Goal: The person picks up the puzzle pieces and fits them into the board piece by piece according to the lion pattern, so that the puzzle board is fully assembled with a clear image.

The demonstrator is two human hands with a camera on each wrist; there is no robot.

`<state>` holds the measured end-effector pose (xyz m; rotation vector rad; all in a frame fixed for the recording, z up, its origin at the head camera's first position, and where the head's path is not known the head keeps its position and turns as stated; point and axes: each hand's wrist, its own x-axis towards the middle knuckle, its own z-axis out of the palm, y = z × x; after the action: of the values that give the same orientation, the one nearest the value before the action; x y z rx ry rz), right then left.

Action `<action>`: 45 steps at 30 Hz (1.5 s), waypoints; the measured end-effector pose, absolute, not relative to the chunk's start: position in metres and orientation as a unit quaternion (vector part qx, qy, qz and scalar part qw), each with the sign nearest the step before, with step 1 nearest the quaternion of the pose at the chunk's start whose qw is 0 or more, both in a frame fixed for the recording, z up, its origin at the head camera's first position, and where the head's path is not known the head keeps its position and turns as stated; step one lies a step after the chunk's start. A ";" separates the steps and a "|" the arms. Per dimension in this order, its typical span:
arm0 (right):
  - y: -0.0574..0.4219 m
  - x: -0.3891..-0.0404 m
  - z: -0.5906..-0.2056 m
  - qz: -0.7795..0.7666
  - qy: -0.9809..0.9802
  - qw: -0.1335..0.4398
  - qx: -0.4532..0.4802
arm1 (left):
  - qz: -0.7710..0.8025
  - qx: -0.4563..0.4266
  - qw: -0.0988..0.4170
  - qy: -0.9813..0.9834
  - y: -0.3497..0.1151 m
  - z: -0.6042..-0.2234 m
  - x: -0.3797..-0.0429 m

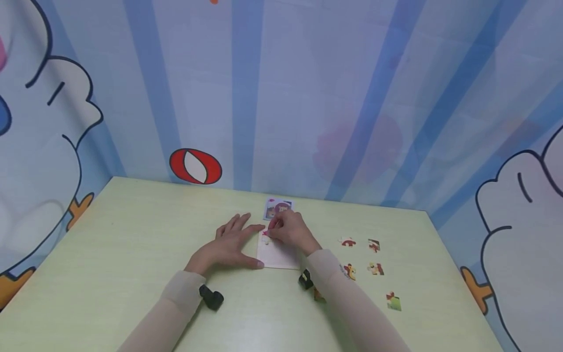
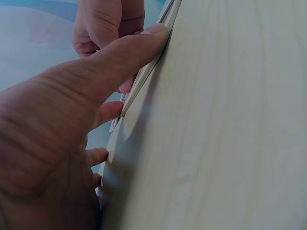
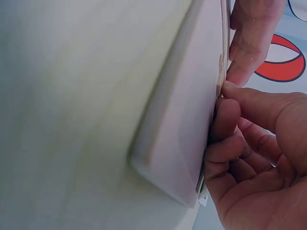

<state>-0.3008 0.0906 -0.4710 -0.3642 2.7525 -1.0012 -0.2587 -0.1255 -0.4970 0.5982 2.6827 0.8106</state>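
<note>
A white puzzle board (image 1: 281, 258) lies flat at the middle of the table, with a small piece (image 1: 266, 240) in its upper left part. My left hand (image 1: 226, 248) is spread along the board's left side, thumb and forefinger touching its edge. Over the upper left corner, my right hand (image 1: 292, 231) pinches a puzzle piece, whose thin edge (image 3: 220, 79) shows at the thumb tip in the right wrist view. Its printed face is mostly hidden by the fingers. Just beyond the board is a picture card (image 1: 270, 209), partly covered by the right hand.
Several loose puzzle pieces lie to the right, among them a red and white one (image 1: 348, 242), a brown one (image 1: 374, 245) and a green one (image 1: 393, 301). Another piece (image 1: 318, 295) is partly under the right forearm. A patterned curtain (image 1: 286, 98) hangs behind the table.
</note>
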 end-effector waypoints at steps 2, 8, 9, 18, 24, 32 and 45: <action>0.090 -0.301 -0.472 -0.337 0.929 0.091 -0.122 | 0.281 0.210 0.135 0.927 -0.126 -0.496 -0.258; 0.091 -0.302 -0.476 -0.339 0.928 0.086 -0.129 | 0.292 0.211 0.135 0.923 -0.127 -0.496 -0.258; 0.092 -0.301 -0.476 -0.339 0.928 0.086 -0.131 | 0.294 0.211 0.136 0.922 -0.127 -0.496 -0.257; 0.114 -0.299 -0.467 -0.363 0.913 0.092 -0.160 | 0.289 0.211 0.136 0.924 -0.127 -0.496 -0.257; 0.138 -0.299 -0.461 -0.381 0.902 0.109 -0.170 | 0.279 0.200 0.141 0.929 -0.127 -0.496 -0.256; 0.184 -0.298 -0.454 -0.399 0.896 0.126 -0.148 | 0.277 0.195 0.140 0.930 -0.128 -0.498 -0.257; 0.245 -0.293 -0.445 -0.365 0.918 0.120 -0.096 | 0.295 0.199 0.142 0.924 -0.126 -0.498 -0.257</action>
<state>-0.2925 0.2455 -0.4451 -0.2806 2.6828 -1.0676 -0.2573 -0.1259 -0.4984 0.5757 2.6661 0.8505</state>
